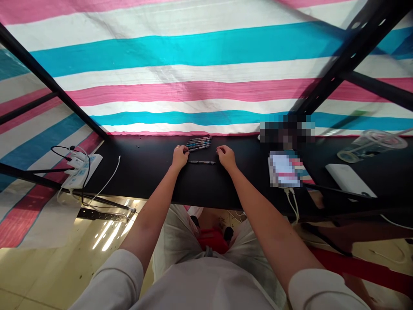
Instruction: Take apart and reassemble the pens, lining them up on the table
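Observation:
Several pens (199,142) lie bunched side by side on the black tabletop. One more pen (201,162) lies apart, in front of the bunch and between my hands. My left hand (180,156) rests at the left end of the bunch with its fingers curled closed. Its fingertips are right against the nearest pen's end; whether they grip it is hidden. To the right of the pens, my right hand (226,157) rests with its fingers bent together, nothing visible in them, apart from both the bunch and the single pen.
A white power strip (84,171) with plugs and cables sits at the table's left end. On the right are a blurred phone (284,170) with white cables, a white box-like device (350,180) and a clear plastic cup (361,146). A striped sheet (193,51) hangs behind the table.

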{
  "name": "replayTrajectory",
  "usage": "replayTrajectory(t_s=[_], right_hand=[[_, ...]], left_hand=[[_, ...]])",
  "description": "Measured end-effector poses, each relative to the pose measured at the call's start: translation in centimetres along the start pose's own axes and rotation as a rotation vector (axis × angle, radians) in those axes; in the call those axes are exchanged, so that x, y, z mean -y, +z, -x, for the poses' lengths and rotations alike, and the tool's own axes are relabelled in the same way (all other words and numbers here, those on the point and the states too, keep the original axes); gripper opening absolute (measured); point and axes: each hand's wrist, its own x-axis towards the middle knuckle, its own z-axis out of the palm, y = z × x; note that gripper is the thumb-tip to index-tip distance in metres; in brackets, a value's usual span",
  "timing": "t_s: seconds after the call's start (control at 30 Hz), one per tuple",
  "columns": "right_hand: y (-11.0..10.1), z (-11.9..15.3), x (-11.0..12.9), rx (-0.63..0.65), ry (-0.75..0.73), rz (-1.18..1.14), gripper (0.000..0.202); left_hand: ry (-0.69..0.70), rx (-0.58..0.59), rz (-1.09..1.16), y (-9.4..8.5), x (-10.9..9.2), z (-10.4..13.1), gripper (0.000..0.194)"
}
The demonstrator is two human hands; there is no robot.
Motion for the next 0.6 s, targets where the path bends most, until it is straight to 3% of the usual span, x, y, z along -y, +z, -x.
replayTrajectory(t_s=[0.23,0.43,0.53,0.6], right_hand=[[-0.7,0.4,0.0,0.038,-0.003,0.046,0.024],[-1.0,0.6,2.5,0.1,-0.353,0.379,0.045],[-1.1,0.4,4.9,0.191,-0.44,0.454,0.026],[-1.1,0.3,6.4,0.294,-0.399,0.425,0.015]], left_hand=[[0.028,0.043,0.016,-0.4,-0.8,-0.2,0.008],[0.105,-0.011,0.163,-1.7,-3.1,0.4,0.011],[0.12,0.004,0.322,-2.3,-4.8,0.5,0.011],[0.073,0.025,0.494,-2.5,-6.0,0.5,0.021]])
